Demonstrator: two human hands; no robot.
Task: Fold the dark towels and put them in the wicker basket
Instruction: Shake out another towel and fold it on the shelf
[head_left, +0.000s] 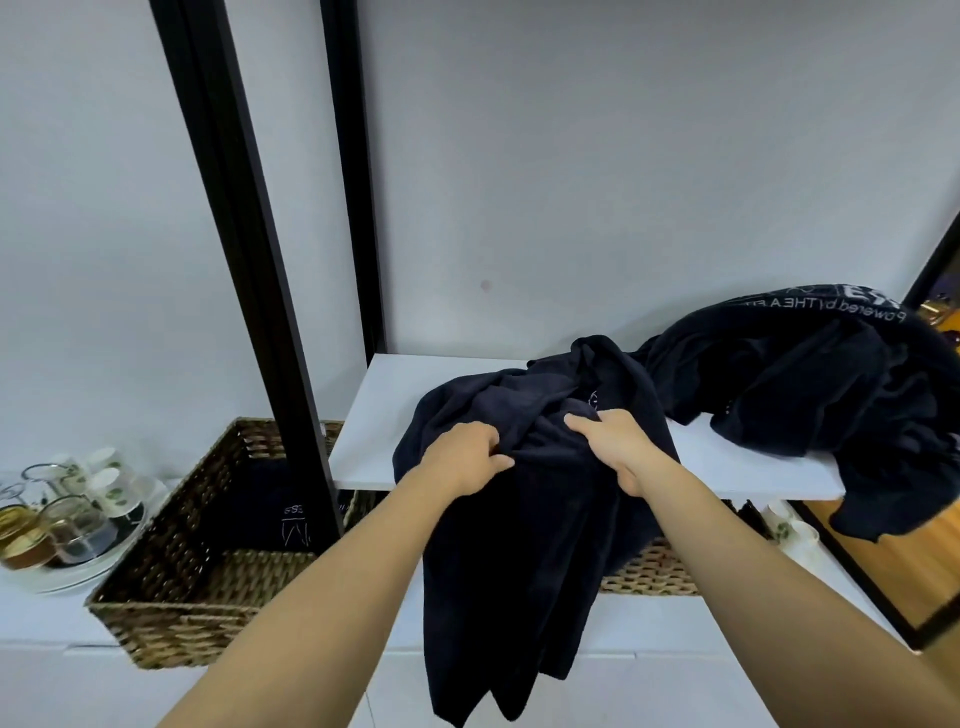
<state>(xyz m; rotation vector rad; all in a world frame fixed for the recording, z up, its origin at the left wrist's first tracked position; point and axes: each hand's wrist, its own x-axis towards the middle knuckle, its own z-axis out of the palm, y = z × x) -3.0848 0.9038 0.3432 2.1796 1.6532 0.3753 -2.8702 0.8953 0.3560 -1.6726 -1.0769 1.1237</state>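
While both hands are clenched in its bunched upper folds, the dark towel (519, 499) is held at the front edge of the white shelf (395, 410). The left hand (467, 457) grips a gather of cloth at about 9 o'clock of the bundle; the right hand (615, 441) pinches another fold at about 3 o'clock, thumb pressed on top. The two hands are set close together, neither clearly nearer the cloth than the other.

From that grip the towel's long axis is seen to run toward 6 o'clock: the upper part is heaped on the shelf, and the greater length hangs down past the shelf edge in front of the white counter (47, 618). A small pale mark near the right fingers cannot be read.

The wicker basket (171, 561) is found at about 8 o'clock of the hands, below the shelf and on the counter, so it is judged that the left hand lies on the basket's side. Dark cloth with a pale printed figure is already seen inside it; its lettering is too small to read.

At 2 o'clock a second dark towel (810, 384) is piled on the shelf, one end draped over the right edge. Mirrored writing is carried on it: "Powered by THEA", the rest being cut off.

At 9 o'clock, beyond the basket, cups and glasses (67, 509) are stood on a tray.
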